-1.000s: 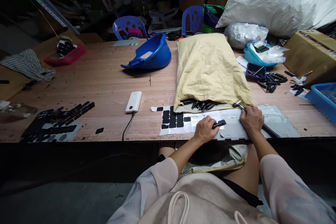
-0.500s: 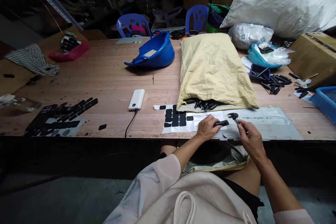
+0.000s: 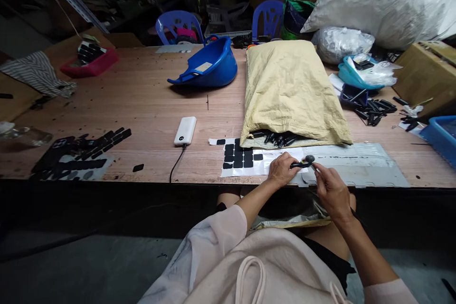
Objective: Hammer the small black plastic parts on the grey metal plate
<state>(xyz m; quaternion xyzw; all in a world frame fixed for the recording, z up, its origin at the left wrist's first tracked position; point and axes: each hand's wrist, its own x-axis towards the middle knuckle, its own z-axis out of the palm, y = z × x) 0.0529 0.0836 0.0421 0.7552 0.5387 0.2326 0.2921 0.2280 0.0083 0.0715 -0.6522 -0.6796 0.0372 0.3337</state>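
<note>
My left hand (image 3: 281,169) rests at the table's front edge, closed around a slim black plastic piece (image 3: 298,165) whose end points right. In my right hand (image 3: 332,191) is the thin metal shaft of a small mallet. The black, rounded mallet head (image 3: 310,158) is over the right end of the black piece; whether they touch I cannot tell. A white sheet with rows of black stickers (image 3: 238,156) lies left of my left hand. Behind my hands, several black pieces (image 3: 280,139) stick out from the mouth of a yellow woven sack (image 3: 294,85).
A grey board (image 3: 377,166) lies along the front edge at right. Elsewhere are a white power bank (image 3: 185,130) with a cable, a tipped blue basin (image 3: 210,64), loose black pieces (image 3: 375,110), a blue tray (image 3: 443,135) and a cardboard box (image 3: 425,73). An open sack is at my lap.
My right hand has moved left, bringing the mallet head from beside the black piece to its right end. My left hand keeps hold of the piece. The view has shifted slightly.
</note>
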